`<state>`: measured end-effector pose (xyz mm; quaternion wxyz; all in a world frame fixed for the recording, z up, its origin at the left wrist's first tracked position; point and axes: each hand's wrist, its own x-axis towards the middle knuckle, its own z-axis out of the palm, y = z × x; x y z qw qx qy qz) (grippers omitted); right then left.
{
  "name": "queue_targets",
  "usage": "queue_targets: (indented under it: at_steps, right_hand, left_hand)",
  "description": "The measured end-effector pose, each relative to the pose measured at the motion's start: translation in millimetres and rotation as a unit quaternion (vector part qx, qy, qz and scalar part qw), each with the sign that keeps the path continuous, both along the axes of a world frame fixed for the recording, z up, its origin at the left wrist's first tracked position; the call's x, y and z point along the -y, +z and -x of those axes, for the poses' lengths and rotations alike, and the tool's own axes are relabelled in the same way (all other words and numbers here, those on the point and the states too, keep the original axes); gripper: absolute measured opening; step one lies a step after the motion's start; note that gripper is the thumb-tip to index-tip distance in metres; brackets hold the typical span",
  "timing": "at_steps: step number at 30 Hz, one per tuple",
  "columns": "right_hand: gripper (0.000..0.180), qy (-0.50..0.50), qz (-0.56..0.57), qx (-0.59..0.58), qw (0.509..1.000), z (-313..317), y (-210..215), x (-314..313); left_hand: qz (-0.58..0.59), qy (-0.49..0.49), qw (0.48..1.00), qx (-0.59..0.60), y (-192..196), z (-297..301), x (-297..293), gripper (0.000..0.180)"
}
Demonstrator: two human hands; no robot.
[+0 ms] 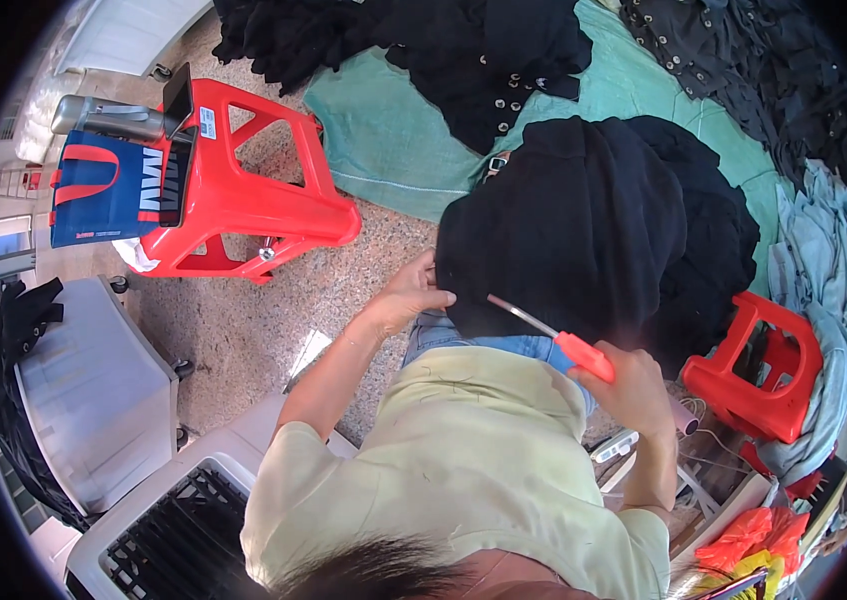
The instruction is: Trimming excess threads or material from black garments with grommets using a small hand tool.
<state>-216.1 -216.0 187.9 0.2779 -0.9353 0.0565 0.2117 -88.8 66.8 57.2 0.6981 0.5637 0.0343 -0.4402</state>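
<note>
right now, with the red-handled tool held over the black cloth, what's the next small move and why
Probably bring the red-handled tool a little nearer the left hand: the right hand grips its handle, its metal shaft points that way, and the left hand seems to pinch the edge of the black cloth there.

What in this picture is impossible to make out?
In the head view:
Left hand: ends of some fingers, hidden by the black cloth.
Red-handled tool: handle's rear, covered by the right hand; tip too small to tell.
Jeans: mostly covered by the black cloth and pale shirt.
Dark pile, upper right: cut off by the picture's edge.
</note>
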Motion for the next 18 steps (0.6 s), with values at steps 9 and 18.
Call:
queue_targets:
  at_steps: [9,18]
  right_hand:
    - [0.026,-0.214,-0.153,0.128,0.956,0.3,-2.4,19.7]
    - [0.023,-0.395,-0.097,0.374,0.833,21.6,23.1,76.3]
  left_hand:
    - [-0.071,-0.013,0.995,0.073,15.0,0.7,15.1,0.020]
    - [0.159,0.478,0.761,0.409,253.6,-162.6,-44.5,0.026]
